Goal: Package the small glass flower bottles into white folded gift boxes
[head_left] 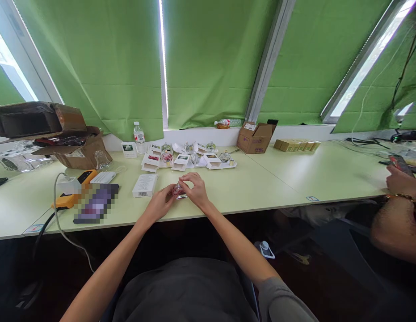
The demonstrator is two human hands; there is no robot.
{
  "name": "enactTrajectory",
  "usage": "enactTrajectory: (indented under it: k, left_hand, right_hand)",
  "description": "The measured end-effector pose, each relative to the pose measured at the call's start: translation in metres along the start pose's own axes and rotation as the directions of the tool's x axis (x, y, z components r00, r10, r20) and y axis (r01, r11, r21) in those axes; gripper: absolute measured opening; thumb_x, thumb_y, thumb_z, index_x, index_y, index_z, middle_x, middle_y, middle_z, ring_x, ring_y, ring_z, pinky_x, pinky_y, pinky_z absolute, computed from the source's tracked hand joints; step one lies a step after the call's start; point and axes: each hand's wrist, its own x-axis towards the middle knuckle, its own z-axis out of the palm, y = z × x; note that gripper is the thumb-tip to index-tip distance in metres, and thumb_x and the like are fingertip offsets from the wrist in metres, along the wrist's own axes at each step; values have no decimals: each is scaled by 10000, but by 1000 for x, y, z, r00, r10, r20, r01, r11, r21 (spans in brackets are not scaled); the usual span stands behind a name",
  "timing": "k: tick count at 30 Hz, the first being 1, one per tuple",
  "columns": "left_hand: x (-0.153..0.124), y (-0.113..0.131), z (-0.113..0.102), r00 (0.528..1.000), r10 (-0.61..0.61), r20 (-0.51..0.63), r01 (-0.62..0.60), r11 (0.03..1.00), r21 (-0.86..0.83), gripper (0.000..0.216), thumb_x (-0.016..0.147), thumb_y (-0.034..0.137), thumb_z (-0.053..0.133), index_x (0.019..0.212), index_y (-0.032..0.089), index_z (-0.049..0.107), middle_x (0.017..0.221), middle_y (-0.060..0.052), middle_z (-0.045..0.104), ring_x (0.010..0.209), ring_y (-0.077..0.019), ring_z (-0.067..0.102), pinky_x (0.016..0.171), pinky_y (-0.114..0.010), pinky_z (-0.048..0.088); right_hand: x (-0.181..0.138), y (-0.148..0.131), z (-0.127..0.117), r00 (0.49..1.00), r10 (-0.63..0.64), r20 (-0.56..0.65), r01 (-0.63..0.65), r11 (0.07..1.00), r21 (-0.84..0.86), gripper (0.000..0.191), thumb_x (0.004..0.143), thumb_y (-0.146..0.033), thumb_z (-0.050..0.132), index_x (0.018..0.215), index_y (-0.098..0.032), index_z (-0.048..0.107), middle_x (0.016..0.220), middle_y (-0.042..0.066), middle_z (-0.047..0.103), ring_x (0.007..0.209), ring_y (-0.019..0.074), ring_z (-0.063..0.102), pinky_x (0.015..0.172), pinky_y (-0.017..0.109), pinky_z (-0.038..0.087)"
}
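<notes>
My left hand [161,202] has its fingers closed on the side of a small round clear bottle [178,192] with reddish contents. From the right, my right hand [195,188] pinches at its top; the fingers partly cover it. Left of my hands a white carton [145,185] lies flat, its barcode toward me. Beyond them, several opened white boxes [181,162] stand in rows, with similar round clear bottles [167,156] beside them. One upright white box [129,150] with a green picture stands at the row's left end.
At left are a phone [95,203], an orange-black power strip [67,200] and an open cardboard box [78,152]. A water bottle [139,138] stands behind. Farther right are a brown carton [255,137], small yellowish boxes [296,145] and another person's hand [400,182] holding a phone.
</notes>
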Motion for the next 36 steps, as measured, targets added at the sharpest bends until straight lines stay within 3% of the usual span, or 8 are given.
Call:
enactTrajectory:
  k: [9,23,36]
  left_hand:
    - [1,2,-2,1000,13,5,-13,999,38,343,942,335,451,1263,230,511,1098,-72,688,1002,-245,656,839,-349,511]
    - [1,-4,1,1000,9,1,-9,999,31,361,945,335,448,1282,218,503,1129,-95,680,1023,-256,657,853,-365,517]
    - [1,1,0,1000,12,2,-12,999,42,350,946,342,451,1271,224,501,1119,-86,684,1004,-251,663,838,-356,516]
  right_hand:
    - [-1,-3,-1,1000,-25,-2,25,999,35,122,857,-173,599,899,-233,697,881,55,719,923,215,639,855,387,511]
    - [0,-1,-1,999,38,15,-38,999,-11,56,843,-204,642,859,-226,691,851,52,696,886,216,614,841,383,488]
    - [-1,-5,0,1000,-17,-7,17,1000,4,94,874,-195,587,888,-224,675,912,64,686,921,207,613,866,382,493]
